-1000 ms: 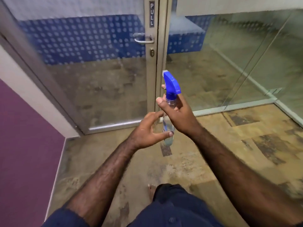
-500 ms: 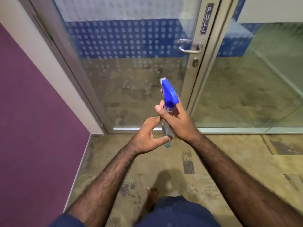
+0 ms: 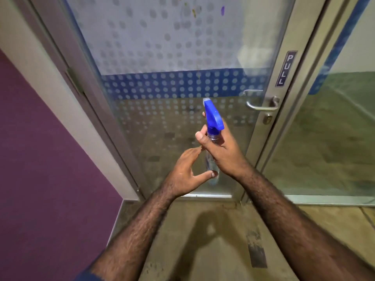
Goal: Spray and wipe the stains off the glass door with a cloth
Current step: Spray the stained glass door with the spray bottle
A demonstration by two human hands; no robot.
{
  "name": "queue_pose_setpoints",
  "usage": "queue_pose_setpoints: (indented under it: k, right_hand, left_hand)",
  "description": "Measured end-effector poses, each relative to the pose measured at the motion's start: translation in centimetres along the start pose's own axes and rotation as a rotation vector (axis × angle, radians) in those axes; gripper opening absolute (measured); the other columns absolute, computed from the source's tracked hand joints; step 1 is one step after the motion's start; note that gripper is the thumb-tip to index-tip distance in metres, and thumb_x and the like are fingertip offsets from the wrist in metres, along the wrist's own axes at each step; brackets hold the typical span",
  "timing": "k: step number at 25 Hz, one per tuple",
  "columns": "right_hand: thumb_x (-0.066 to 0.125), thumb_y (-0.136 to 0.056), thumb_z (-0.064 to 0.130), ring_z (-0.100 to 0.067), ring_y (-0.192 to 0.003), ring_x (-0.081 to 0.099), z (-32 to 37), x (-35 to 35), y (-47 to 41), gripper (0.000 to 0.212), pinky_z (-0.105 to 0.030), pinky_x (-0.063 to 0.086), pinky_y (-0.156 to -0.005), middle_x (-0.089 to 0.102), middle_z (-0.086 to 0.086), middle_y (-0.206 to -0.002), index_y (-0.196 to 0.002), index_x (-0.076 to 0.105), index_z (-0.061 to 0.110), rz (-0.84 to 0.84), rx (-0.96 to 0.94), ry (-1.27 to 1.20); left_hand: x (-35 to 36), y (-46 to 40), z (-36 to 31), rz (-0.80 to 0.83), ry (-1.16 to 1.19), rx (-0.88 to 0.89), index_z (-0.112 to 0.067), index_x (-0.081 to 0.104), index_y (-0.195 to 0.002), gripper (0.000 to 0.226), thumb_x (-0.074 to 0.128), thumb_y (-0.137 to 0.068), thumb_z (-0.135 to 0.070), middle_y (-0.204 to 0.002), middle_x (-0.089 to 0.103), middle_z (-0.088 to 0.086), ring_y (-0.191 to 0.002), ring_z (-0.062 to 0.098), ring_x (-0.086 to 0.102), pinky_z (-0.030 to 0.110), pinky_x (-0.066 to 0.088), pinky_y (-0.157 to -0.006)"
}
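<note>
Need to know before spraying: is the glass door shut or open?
Shut: the glass door sits flush in its frame, its handle edge tight against the jamb, no gap showing.

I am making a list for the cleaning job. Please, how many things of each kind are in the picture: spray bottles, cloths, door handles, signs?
Spray bottle: 1, in the grip of the right hand
Cloth: 0 in view
Door handle: 1
Sign reading PULL: 1
Total: 3

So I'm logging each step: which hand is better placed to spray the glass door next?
The right hand: it grips the spray bottle, nozzle toward the glass door. The left hand only steadies its base.
</note>
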State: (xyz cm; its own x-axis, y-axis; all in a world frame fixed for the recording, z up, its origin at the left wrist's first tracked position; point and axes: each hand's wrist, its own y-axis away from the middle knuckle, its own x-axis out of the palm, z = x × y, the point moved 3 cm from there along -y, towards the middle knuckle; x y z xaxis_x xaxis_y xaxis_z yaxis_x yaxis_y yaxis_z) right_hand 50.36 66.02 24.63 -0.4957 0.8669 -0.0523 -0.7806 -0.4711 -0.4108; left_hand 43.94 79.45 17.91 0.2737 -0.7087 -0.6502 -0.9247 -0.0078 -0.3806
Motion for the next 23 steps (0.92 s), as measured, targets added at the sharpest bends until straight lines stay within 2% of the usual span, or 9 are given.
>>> queue_pose_setpoints:
  k: [2, 3, 6, 9, 11, 14, 17, 20, 23]
  right_hand:
    - [0.072, -0.105, 0.018, -0.015, -0.09, 0.06, 0.4, 0.4, -2.8, 0.049, -0.032, 0.054, -0.091, 0.063, -0.003, -0.1, -0.148, 0.051, 0.028, -0.022, -0.025, 0.017]
    - [0.072, -0.105, 0.017, -0.015, -0.089, 0.06, 0.7, 0.7, -4.1, 0.048, -0.032, 0.054, -0.091, 0.063, -0.006, -0.099, -0.148, 0.051, 0.027, -0.035, -0.043, 0.03]
    - [0.072, -0.105, 0.021, -0.015, -0.089, 0.061, 1.9, 1.5, -7.7, 0.047, -0.036, 0.055, -0.091, 0.064, -0.004, -0.1, -0.147, 0.053, 0.027, -0.072, -0.097, 0.051]
    - [0.073, -0.102, 0.028, -0.016, -0.091, 0.064, 3.4, 2.1, -10.6, 0.04, -0.037, 0.055, -0.093, 0.065, 0.0, -0.101, -0.137, 0.056, 0.038, -0.13, -0.121, 0.035]
    - [0.073, -0.101, 0.03, -0.017, -0.092, 0.065, 4.7, 2.4, -12.7, 0.038, -0.043, 0.057, -0.094, 0.065, -0.002, -0.101, -0.135, 0.058, 0.035, -0.184, -0.142, 0.045]
    - [0.073, -0.105, 0.025, -0.025, -0.091, 0.063, 6.8, 2.5, -15.4, 0.039, -0.057, 0.056, -0.096, 0.063, -0.011, -0.1, -0.141, 0.057, 0.027, -0.229, -0.179, 0.1]
    - [0.074, -0.1, 0.043, -0.023, -0.092, 0.072, 9.6, 2.4, -17.5, 0.046, -0.038, 0.064, -0.089, 0.069, 0.008, -0.101, -0.142, 0.059, 0.035, -0.3, -0.234, 0.099]
    - [0.071, -0.098, 0.051, -0.012, -0.091, 0.077, 12.4, 2.6, -19.3, 0.043, -0.026, 0.064, -0.076, 0.073, 0.025, -0.117, -0.138, 0.063, 0.036, -0.367, -0.268, 0.115]
    - [0.07, -0.102, 0.045, -0.013, -0.096, 0.078, 15.0, 3.0, -21.3, 0.033, -0.032, 0.066, -0.068, 0.071, 0.024, -0.119, -0.133, 0.064, 0.036, -0.389, -0.302, 0.185]
  left_hand:
    - [-1.5, -2.2, 1.0, -0.054, -0.018, 0.036, -0.008, 0.055, -0.153, 0.086, 0.082, -0.085, -0.052, -0.144, 0.053, -0.012, -0.137, -0.004, 0.045, 0.005, 0.027, -0.121]
    - [-2.3, -3.4, 1.5, -0.072, -0.026, 0.058, -0.007, 0.055, -0.153, 0.086, 0.08, -0.085, -0.055, -0.144, 0.054, -0.011, -0.136, -0.004, 0.044, 0.006, 0.027, -0.121]
    - [-5.0, -7.0, 3.0, -0.035, -0.078, 0.141, -0.01, 0.051, -0.158, 0.09, 0.077, -0.088, -0.06, -0.156, 0.057, -0.001, -0.146, 0.009, 0.048, 0.031, 0.037, -0.128]
    - [-8.5, -10.5, 4.0, -0.039, -0.146, 0.222, -0.011, 0.046, -0.163, 0.095, 0.072, -0.09, -0.066, -0.164, 0.053, 0.004, -0.154, 0.019, 0.046, 0.044, 0.038, -0.13]
    - [-11.9, -13.2, 4.5, -0.114, -0.218, 0.284, -0.011, 0.048, -0.162, 0.09, 0.069, -0.094, -0.065, -0.165, 0.052, 0.007, -0.156, 0.023, 0.046, 0.051, 0.039, -0.128]
    - [-17.8, -18.2, 4.9, -0.332, -0.375, 0.412, -0.002, 0.058, -0.153, 0.078, 0.074, -0.096, -0.053, -0.159, 0.058, 0.015, -0.151, 0.033, 0.053, 0.058, 0.043, -0.123]
    - [-24.5, -24.1, 4.3, -0.539, -0.563, 0.518, 0.004, 0.058, -0.15, 0.072, 0.076, -0.099, -0.044, -0.159, 0.056, 0.021, -0.151, 0.04, 0.051, 0.061, 0.041, -0.123]
    - [-30.6, -29.4, 3.2, -0.65, -0.732, 0.493, 0.002, 0.043, -0.161, 0.079, 0.058, -0.106, -0.053, -0.171, 0.038, 0.023, -0.162, 0.04, 0.034, 0.065, 0.027, -0.13]
    - [-35.4, -33.6, 2.4, -0.73, -0.903, 0.403, 0.0, 0.024, -0.169, 0.089, 0.039, -0.109, -0.064, -0.179, 0.017, 0.024, -0.168, 0.04, 0.014, 0.067, 0.013, -0.134]
